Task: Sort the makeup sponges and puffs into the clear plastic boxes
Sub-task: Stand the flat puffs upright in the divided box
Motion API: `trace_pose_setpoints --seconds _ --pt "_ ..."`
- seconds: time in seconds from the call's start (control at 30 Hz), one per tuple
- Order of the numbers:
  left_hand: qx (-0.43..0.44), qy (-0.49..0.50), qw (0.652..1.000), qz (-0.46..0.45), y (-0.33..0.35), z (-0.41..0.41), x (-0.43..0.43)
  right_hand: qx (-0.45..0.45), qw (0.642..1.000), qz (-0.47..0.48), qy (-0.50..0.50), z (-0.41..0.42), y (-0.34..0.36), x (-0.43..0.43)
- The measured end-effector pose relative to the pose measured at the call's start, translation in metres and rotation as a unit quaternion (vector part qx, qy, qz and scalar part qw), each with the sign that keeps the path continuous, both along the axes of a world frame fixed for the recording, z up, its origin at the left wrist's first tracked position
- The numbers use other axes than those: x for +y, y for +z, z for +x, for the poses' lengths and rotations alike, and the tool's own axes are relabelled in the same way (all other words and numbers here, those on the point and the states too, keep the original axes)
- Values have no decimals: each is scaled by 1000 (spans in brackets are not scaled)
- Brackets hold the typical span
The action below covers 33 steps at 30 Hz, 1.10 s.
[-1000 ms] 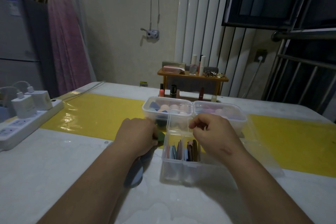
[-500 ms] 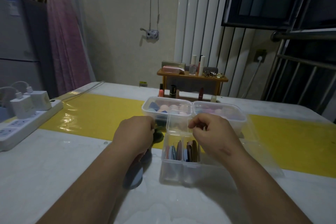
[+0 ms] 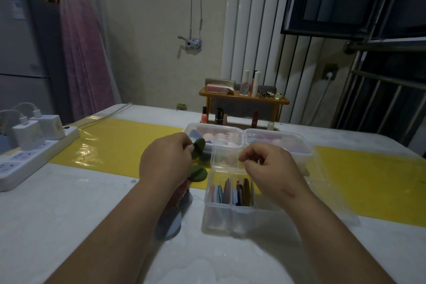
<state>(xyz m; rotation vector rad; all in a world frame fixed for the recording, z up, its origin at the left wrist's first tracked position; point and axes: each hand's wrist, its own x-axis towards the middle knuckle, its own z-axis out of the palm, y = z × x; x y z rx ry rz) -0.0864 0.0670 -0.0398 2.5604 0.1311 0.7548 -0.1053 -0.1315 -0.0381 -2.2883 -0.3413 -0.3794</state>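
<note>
Pinching a dark green puff (image 3: 199,147) in your left grip (image 3: 166,163), just left of the divided clear box (image 3: 227,219). Your right grip (image 3: 269,166) is curled at the top corner of the box's raised lid (image 3: 224,157); you cannot tell whether it holds it. Flat puffs (image 3: 232,192) stand on edge inside the box. A second green puff (image 3: 198,174) and a blue puff (image 3: 171,226) lie on the worktop (image 3: 69,203) left of the box. Two sponge boxes (image 3: 280,144) sit behind it.

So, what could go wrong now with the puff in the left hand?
The left hand holds the green puff by its edge, so it may slip. The left forearm lies over the loose puffs and might push them aside. The standing puffs in the divided box are close together; one more may knock them over.
</note>
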Motion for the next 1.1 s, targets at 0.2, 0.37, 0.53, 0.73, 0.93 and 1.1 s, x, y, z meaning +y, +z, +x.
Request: trace_pose_setpoints --seconds 0.2,0.37,0.53,0.73,0.93,1.1 --pt "-33 -3 996 -81 2 -2 -1 -2 1000 15 -3 1 1 -1" --pt "-49 -66 975 -206 -2 2 -2 -4 1000 30 -4 0 3 -2" --pt "-15 -128 935 -329 -2 2 -6 -6 999 41 -1 0 4 -2" --pt "-9 -177 902 -394 0 -1 -10 19 998 60 33 1 2 -1" --pt "13 -219 882 -416 2 -4 -12 33 994 82 62 0 2 1" --pt "16 -273 870 -410 3 -7 -13 -4 995 80 63 -2 5 2"
